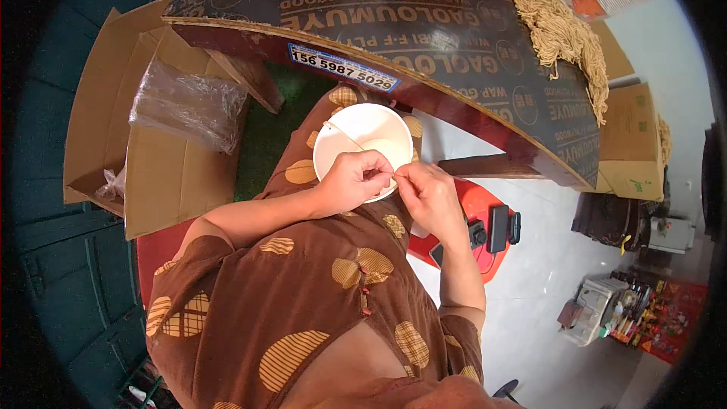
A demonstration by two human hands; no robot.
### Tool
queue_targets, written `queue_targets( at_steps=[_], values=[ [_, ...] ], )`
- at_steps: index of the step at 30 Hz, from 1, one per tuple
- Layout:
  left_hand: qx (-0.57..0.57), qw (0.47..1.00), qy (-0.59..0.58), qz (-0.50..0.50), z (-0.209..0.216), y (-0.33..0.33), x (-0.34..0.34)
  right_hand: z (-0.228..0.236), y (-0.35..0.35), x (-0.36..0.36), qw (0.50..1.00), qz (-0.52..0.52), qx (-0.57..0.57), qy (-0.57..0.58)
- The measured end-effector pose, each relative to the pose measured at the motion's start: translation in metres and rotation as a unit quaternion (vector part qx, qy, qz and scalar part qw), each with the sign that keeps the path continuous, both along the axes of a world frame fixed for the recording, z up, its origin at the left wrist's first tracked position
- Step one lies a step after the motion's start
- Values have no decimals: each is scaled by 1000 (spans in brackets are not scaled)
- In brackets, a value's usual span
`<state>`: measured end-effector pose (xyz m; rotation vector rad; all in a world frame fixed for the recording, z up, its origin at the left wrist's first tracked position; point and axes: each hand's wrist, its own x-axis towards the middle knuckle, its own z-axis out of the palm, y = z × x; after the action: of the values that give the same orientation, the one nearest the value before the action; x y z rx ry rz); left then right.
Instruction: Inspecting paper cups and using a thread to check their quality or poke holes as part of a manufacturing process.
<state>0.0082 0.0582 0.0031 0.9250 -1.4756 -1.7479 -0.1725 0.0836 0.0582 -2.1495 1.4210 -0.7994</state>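
A white round tub point(327, 157) rests on my lap, against the brown patterned clothing. My left hand point(354, 182) is over its near side, thumb and fingers pinched together. My right hand point(430, 195) meets it at the tub's right edge, also in a pinch, with the fingertips of both hands almost touching. What they pinch is too small to make out. One thin cream strand point(345, 136) runs from the tub's far left rim toward my left hand, where the fingers hide its end. Something pale point(379, 145) lies inside the tub, partly covered by my hand.
Just ahead is a dark plywood table point(363, 7), its edge beyond the tub. A bundle of cream yarn point(560, 26) hangs over its right side. An open cardboard box point(178, 182) with clear plastic stands left. Right of me, a red stool point(473, 201) carries dark devices.
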Motion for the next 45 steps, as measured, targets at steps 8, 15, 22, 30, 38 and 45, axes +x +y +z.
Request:
queue_targets(
  at_steps=[8, 15, 22, 30, 38, 45],
  values=[
    [-18, 1000, -1, 16, 6, -1, -2, 3, -2, 1, 979, -44, 170, -103],
    [-27, 1000, 5, 6, 8, -2, -5, 3, -4, -2, 967, -59, 212, -128],
    [33, 999, 32, -4, 2, -3, -5, 1, -3, -1, 972, -68, 193, -117],
    [60, 998, 30, -1, 2, -4, -6, -1, -2, -3, 960, -61, 234, -139],
    [-32, 999, 9, 25, 5, 3, -2, -10, -5, -6, 946, -83, 257, -180],
    [-206, 974, -70, 61, 3, 5, -5, -18, -4, -5, 939, -75, 251, -224]
  ],
)
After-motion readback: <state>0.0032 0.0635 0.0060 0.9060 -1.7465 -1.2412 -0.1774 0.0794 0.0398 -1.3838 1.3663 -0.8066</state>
